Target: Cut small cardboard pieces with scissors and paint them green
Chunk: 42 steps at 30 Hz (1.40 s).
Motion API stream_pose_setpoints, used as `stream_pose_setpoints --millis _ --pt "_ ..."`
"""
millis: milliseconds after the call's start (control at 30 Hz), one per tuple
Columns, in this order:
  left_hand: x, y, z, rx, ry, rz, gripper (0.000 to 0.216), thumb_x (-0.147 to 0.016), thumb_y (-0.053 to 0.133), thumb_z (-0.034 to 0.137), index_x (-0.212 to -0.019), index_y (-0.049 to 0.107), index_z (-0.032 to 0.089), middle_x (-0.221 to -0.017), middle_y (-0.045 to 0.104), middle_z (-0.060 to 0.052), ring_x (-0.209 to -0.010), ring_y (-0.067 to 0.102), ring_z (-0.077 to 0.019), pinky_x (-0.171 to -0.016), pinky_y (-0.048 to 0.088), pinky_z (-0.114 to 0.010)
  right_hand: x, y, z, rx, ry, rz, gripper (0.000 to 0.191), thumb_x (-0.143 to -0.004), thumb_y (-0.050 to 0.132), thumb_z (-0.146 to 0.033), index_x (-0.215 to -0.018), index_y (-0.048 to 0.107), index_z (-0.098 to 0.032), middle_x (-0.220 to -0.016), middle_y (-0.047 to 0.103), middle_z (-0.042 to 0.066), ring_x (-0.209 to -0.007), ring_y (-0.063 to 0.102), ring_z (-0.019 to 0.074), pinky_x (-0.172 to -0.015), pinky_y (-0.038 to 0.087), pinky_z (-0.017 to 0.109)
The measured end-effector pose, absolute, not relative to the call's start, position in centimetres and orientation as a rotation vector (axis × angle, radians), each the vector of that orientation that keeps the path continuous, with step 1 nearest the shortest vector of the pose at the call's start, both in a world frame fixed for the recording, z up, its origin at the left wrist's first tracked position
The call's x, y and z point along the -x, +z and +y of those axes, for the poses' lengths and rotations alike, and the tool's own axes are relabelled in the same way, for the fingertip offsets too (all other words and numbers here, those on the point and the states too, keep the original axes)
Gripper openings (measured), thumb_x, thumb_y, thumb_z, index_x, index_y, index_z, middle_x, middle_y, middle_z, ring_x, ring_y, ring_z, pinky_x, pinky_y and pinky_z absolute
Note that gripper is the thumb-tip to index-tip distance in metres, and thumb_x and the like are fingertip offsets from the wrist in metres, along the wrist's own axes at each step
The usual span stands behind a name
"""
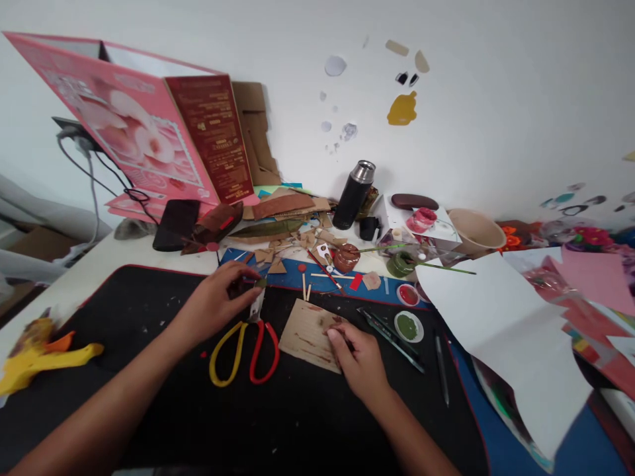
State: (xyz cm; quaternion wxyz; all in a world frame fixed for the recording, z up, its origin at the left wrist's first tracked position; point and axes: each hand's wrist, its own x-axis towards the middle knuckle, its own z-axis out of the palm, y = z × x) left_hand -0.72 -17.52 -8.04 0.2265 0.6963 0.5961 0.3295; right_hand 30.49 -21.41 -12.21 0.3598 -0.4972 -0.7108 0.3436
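A small dark green piece is pinched between the thumb and fingertips of my left hand, just above the blades of the scissors. Those scissors lie on the black mat with one yellow and one red handle. To their right is a square of cardboard streaked with brown paint. Over its right side rests my right hand, fingers curled in and thumb against them. What those fingers hold, if anything, is hidden.
Pens and a lid of green paint lie right of the cardboard. Behind are a brown paint jar, a green paint jar, cardboard scraps and a black flask. A yellow glue gun lies left.
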Motion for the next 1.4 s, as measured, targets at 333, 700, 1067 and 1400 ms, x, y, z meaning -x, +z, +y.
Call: stream_pose_setpoints --millis 333,700,1067,1400 --pt "-0.3 -7.1 -15.2 -2.23 0.907 1.7 0.028 -0.097 0.061 0.044 -0.115 0.069 0.024 -0.12 0.068 -0.01 -0.115 0.066 -0.0294 -0.103 0.055 -0.044 -30.4 -12.0 -21.2 1.281 0.918 -1.81 0.026 -0.104 0.058 -0.035 -0.093 0.078 -0.023 -0.086 0.082 0.004 -0.076 0.078 0.0211 -0.073 0.056 0.026" --pt "-1.9 -6.8 -14.3 -2.328 0.865 1.629 0.025 -0.099 0.06 0.042 -0.115 0.068 0.024 -0.121 0.068 -0.009 -0.117 0.066 -0.0293 -0.106 0.053 -0.045 -30.5 -12.2 -21.3 1.272 0.944 -1.838 0.027 -0.105 0.057 -0.035 -0.089 0.074 -0.022 -0.079 0.077 0.003 -0.072 0.074 0.0189 -0.069 0.051 0.025" --pt "-1.1 -9.0 -12.8 -2.235 0.702 1.587 0.028 -0.098 0.06 0.049 -0.107 0.069 0.024 -0.114 0.07 -0.009 -0.109 0.068 -0.0282 -0.098 0.055 -0.042 -30.6 -12.2 -21.4 1.244 0.939 -1.862 0.026 -0.105 0.056 -0.033 -0.088 0.073 -0.023 -0.079 0.077 0.003 -0.073 0.074 0.0192 -0.069 0.05 0.026" --pt "-1.7 -9.4 -11.3 -2.274 0.619 1.573 0.025 -0.097 0.061 0.045 -0.104 0.069 0.023 -0.11 0.071 -0.009 -0.104 0.069 -0.0285 -0.095 0.054 -0.042 -30.6 -12.2 -21.3 1.263 0.945 -1.879 0.026 -0.104 0.057 -0.031 -0.085 0.071 -0.023 -0.078 0.077 0.002 -0.071 0.073 0.0193 -0.067 0.048 0.025"
